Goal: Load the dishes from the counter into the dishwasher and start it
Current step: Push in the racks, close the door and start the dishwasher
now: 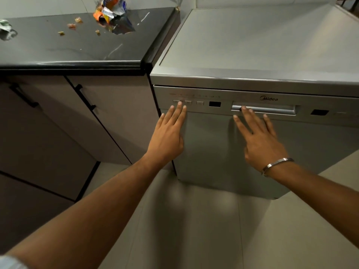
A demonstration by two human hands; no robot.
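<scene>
At far left we note the dark worktop (68, 45) carrying torn wrappers (109, 10) and crumbs (73, 26). Next, the left hand (167, 138) — grip wide, fingers straight, one fingertip on a button (177, 102) of the control panel. The dishwasher (252, 78) stands beside the worktop, door closed. The right hand (260, 140) — grip wide, holding nothing — has fingertips at the door handle (272, 110); a bangle (276, 165) circles its wrist.
</scene>
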